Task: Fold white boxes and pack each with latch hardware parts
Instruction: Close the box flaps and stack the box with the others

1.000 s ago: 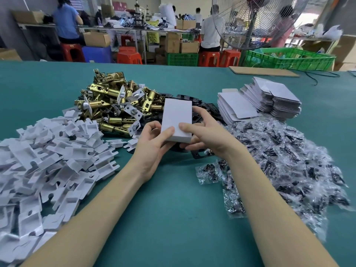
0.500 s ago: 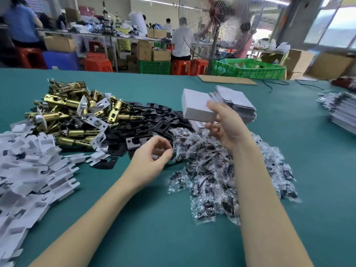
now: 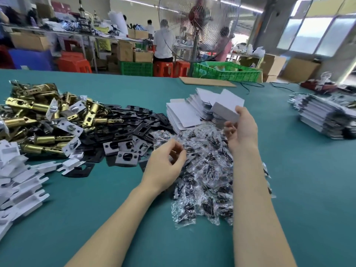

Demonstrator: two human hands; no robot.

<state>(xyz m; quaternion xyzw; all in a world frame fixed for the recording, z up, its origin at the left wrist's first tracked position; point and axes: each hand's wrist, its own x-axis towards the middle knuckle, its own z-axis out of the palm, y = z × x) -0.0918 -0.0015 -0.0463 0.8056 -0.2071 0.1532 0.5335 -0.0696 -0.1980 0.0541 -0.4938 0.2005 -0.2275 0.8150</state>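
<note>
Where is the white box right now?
The white box is in the right hand, held up above the pile of little plastic bags, just in front of the stacks of flat white cards.

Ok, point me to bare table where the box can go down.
Bare green table lies between the screw packets and the far-right stack, and between the forearms. Crowded: latches, black plates, white inserts.
</note>
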